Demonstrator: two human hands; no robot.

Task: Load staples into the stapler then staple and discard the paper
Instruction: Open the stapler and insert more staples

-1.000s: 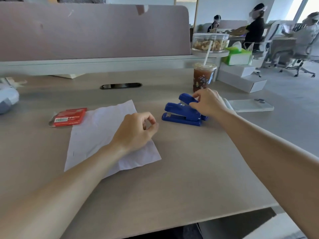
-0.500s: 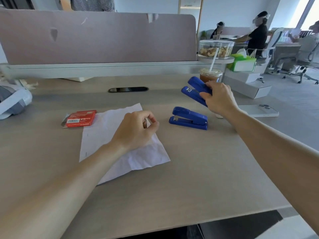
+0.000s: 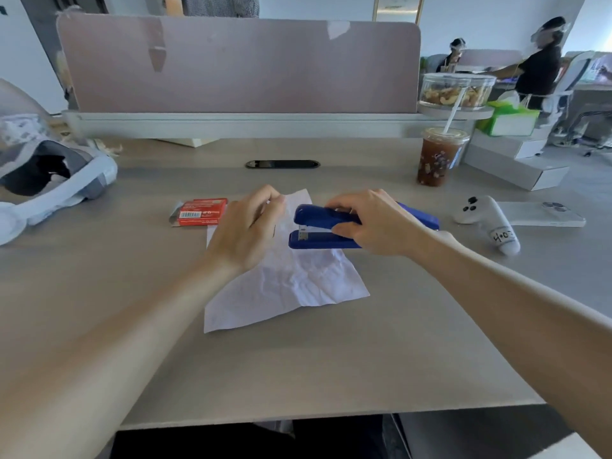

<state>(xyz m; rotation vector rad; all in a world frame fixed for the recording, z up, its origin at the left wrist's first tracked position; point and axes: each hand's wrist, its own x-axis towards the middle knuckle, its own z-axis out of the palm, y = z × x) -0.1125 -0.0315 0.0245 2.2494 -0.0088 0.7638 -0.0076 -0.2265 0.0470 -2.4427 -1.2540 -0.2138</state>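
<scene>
Here the right hand was closed around the blue stapler, with the fingers over the top arm and the thumb at the near side, by the base. The stapler's mouth pointed left and stood a little open, and a small metal part showed between the two arms. It was over the far right part of the white paper, which lay creased on the desk; if the base touched the sheet, I could not tell. The left hand was on the left part of the paper, its fingers curled and pinched at the far edge of the sheet, just left of the stapler's mouth. The red staple box lay on the desk just left of this hand, with its left flap open. Farther right, an iced drink with a straw stood near the divider, and a white controller lay beside a phone.
</scene>
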